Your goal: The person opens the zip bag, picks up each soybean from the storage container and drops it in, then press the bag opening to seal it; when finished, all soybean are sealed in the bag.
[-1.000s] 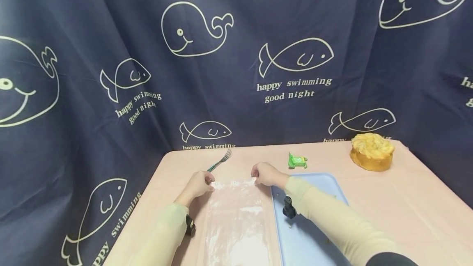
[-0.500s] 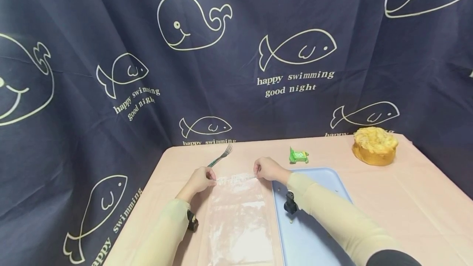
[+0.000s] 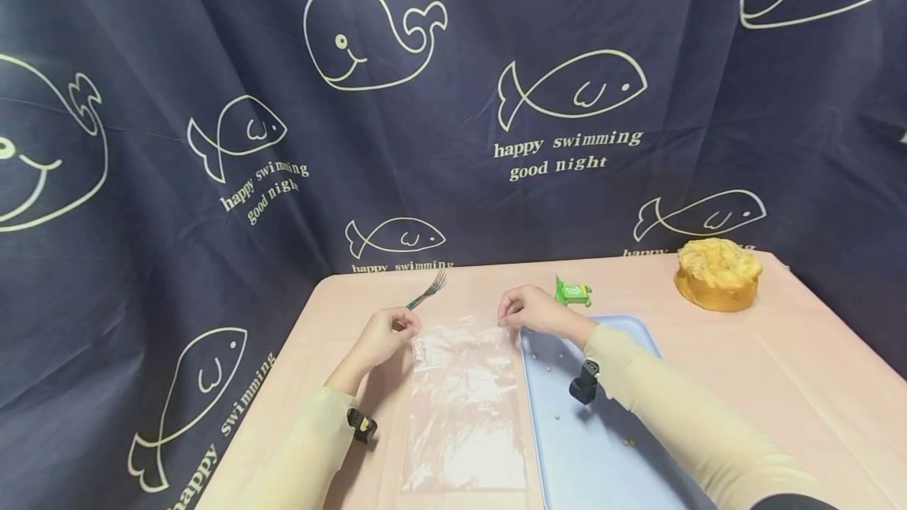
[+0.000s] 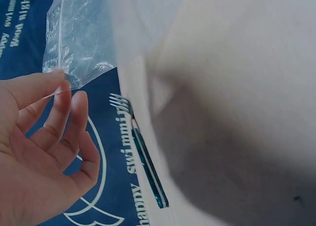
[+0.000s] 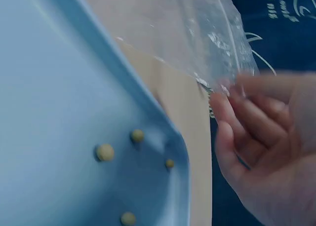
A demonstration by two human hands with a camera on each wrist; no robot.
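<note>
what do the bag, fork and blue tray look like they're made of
Bag: likely thin, clear glossy plastic; its creases glint. Fork: shiny silvery tines, probably metal; glossy teal handle, perhaps plastic. Tray: probably moulded plastic, satin, one even blue running into its rounded rim.

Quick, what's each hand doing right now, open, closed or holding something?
Left hand: pinching one far corner of the clear plastic bag.
Right hand: pinching the other far corner.

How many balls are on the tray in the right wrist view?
4: leftmost ball, topmost ball, smallest ball near the tray rim, bottom ball at the picture's lower edge. More may lie outside this view.
</note>
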